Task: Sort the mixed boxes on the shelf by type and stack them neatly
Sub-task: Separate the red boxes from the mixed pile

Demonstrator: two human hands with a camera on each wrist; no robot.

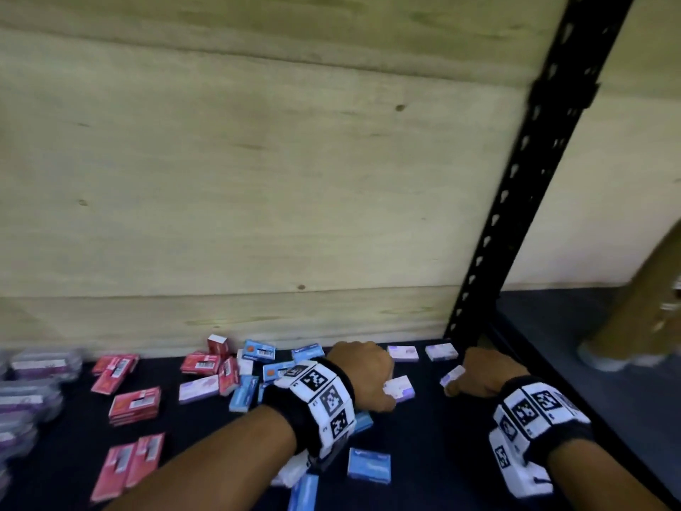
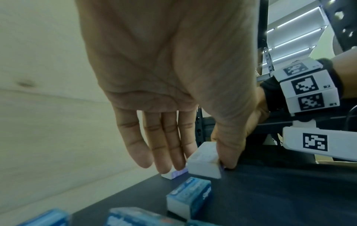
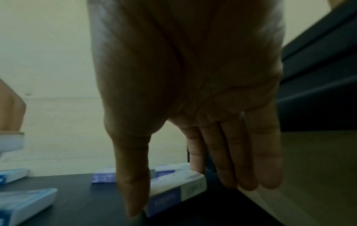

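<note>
Small boxes lie mixed on a black shelf (image 1: 423, 455): red ones (image 1: 134, 400) at the left, blue ones (image 1: 369, 462) in the middle, lilac-and-white ones (image 1: 403, 353) at the back right. My left hand (image 1: 379, 385) pinches one lilac box (image 2: 204, 162) between thumb (image 2: 228, 152) and fingers, low on the shelf. To its right, my right hand (image 1: 465, 378) holds another lilac box (image 3: 179, 188), tilted up at one end, between thumb (image 3: 133, 183) and the fingers behind it. The two hands are a short gap apart.
A plywood wall (image 1: 258, 178) closes the back. A black perforated post (image 1: 516, 215) rises just right of my right hand. Clear packs with purple labels (image 1: 44, 363) are piled at the far left. A brown cardboard item (image 1: 645, 307) stands beyond the post.
</note>
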